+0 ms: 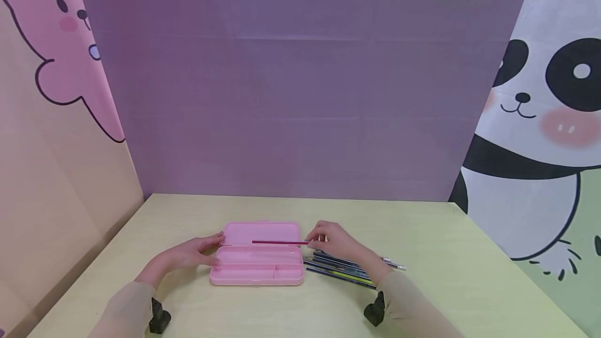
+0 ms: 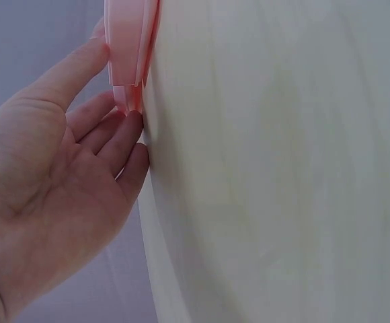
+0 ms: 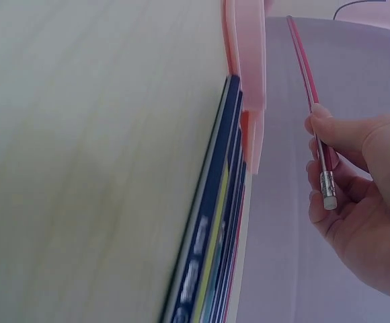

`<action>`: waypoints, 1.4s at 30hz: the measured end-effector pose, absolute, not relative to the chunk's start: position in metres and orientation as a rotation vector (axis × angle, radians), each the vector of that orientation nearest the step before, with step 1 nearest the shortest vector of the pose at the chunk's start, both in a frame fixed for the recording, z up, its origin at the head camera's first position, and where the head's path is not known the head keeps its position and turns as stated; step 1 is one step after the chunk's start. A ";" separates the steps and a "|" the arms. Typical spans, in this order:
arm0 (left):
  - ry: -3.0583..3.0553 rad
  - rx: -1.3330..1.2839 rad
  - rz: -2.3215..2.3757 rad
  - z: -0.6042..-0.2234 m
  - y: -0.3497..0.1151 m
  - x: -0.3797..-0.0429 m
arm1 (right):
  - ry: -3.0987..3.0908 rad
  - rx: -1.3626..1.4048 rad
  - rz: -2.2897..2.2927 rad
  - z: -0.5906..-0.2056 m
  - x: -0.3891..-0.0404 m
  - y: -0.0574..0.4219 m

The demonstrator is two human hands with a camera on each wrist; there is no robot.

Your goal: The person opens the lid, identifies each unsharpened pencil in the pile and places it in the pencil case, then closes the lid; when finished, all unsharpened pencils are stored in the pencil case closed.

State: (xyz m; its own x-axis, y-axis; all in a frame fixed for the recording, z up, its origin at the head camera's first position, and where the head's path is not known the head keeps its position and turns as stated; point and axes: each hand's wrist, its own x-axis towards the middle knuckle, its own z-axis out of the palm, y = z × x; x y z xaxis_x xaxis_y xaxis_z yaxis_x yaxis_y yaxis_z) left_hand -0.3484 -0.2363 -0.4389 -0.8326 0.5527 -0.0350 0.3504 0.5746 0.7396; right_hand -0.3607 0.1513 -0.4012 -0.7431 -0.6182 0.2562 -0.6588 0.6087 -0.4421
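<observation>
A pink pencil case (image 1: 244,281) lies unfolded on the table, its lid (image 1: 263,231) at the back and its compartments toward me. My left hand (image 1: 192,252) rests against the case's left end. In the left wrist view, its thumb and loosely extended fingertips touch the pink edges (image 2: 126,44). Between thumb and fingers, my right hand (image 1: 339,241) pinches a red pencil (image 1: 279,242) near its eraser end. The pencil is level above the case and points left; the right wrist view shows its white eraser (image 3: 329,202). A bundle of dark pencils (image 1: 343,269) lies under the right wrist.
The light wooden table (image 1: 263,317) holds the case and the pencils. Behind it stands a purple backdrop (image 1: 300,93). The dark pencils, one with a yellow stripe, lie close to the case's right end. Black wrist devices (image 1: 159,317) sit at both sleeves.
</observation>
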 end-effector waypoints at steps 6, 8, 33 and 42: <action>2.565 0.740 1.082 -0.438 -0.235 -0.347 | -2.728 1.152 0.811 -0.403 -0.360 0.141; 2.555 0.735 1.093 -0.437 -0.234 -0.346 | -2.730 1.165 0.819 -0.404 -0.360 0.138; 2.565 0.679 1.114 -0.442 -0.239 -0.347 | -2.820 1.168 0.791 -0.411 -0.364 0.092; 2.567 0.727 1.109 -0.442 -0.239 -0.348 | -2.871 1.086 0.812 -0.419 -0.370 0.086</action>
State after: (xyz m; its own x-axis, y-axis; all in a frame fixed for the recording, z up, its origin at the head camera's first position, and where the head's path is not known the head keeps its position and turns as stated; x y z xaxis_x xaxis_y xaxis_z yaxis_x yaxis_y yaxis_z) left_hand -0.3476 -0.2394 -0.4418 -0.8437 0.5358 -0.0321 0.3439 0.5856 0.7340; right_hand -0.3698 0.0863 -0.4191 -0.7654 -0.6270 0.1448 -0.6100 0.6353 -0.4736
